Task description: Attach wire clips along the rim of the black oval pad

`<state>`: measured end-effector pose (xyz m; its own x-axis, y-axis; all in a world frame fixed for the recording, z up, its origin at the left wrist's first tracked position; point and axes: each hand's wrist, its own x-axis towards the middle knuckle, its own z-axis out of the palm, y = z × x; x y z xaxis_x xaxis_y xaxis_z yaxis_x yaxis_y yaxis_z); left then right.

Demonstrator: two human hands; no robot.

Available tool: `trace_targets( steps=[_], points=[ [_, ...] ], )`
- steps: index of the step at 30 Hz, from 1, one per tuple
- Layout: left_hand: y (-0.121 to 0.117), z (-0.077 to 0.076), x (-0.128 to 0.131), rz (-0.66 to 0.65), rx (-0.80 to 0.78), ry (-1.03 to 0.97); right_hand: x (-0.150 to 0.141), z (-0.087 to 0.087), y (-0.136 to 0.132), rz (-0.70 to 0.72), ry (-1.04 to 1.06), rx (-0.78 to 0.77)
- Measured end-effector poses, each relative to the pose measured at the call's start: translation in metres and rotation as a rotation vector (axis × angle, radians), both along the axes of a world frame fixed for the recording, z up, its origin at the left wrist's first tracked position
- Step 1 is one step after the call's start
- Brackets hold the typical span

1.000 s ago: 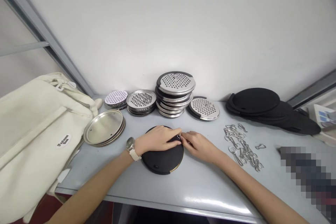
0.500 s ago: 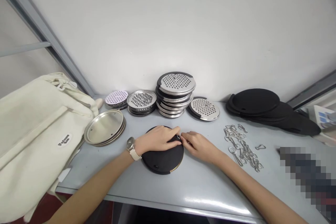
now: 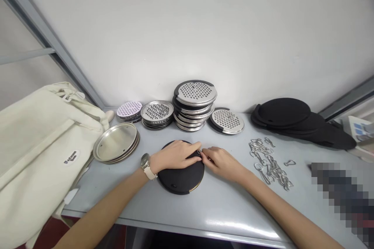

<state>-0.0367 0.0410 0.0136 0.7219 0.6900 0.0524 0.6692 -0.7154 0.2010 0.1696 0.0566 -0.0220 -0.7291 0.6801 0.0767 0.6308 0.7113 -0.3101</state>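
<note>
A flat black disc (image 3: 182,181) lies on the table in front of me, with a strip of brassy metal along its lower right edge and a small hole near its bottom. My left hand (image 3: 178,153) rests over its upper part, thumb and forefinger bent around the upper right edge. Between the two hands shows a small metal clip (image 3: 199,152), partly hidden by fingers. At that same edge my right hand (image 3: 218,160) is closed in a pinch on the clip. Several loose metal clips (image 3: 271,167) lie in a heap to the right.
Along the wall stand stacks of round grater plates (image 3: 157,112), a taller stack with black rims (image 3: 195,93) and a single rimmed grater (image 3: 228,120). Plain metal discs (image 3: 115,142) sit at left beside a cream bag (image 3: 43,155). More black discs (image 3: 284,113) are piled at right.
Both hands stay at the disc's upper right edge. The fingers shift only very slightly around the clip; the disc keeps its place.
</note>
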Motion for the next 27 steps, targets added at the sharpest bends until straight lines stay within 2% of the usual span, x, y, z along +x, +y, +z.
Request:
trace_targets(
  steps=[17, 27],
  points=[
    [0.0, 0.0035, 0.001, -0.005, -0.066, -0.024, -0.001, 0.0062, -0.0031, -0.01, -0.004, 0.02],
    [-0.0006, 0.0015, 0.0024, 0.016, -0.006, 0.01, -0.0009, 0.0067, -0.0038, -0.011, -0.005, 0.011]
  ],
)
